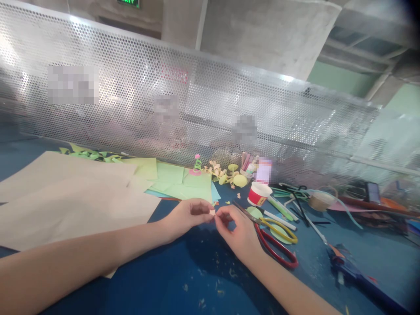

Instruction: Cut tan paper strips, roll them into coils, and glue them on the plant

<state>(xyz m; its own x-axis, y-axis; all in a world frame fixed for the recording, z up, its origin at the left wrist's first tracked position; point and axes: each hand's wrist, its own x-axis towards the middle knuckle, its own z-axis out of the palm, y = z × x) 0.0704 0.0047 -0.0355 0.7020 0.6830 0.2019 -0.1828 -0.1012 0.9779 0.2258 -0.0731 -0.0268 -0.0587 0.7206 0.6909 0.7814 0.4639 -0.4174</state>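
My left hand [188,216] and my right hand [238,229] meet over the blue table, fingertips pinched together. Between them is a small pale piece [212,212], apparently paper; the left thumb and fingers grip it. The right fingertips press at its other side, and part of it is hidden by the fingers. Just right of my right hand lie a pair of scissors with red handles [278,250] and another with yellow handles [280,229], partly overlapping. Beyond my hands stands a red and white paper cup [259,194].
Large beige sheets [75,197] cover the left, with green paper [170,173] behind them. Paper flowers and leaves [218,170] sit at the back. Markers [278,218], black and pale strips [302,205] and a blue glue gun [351,271] lie right. A perforated metal screen [210,87] stands behind.
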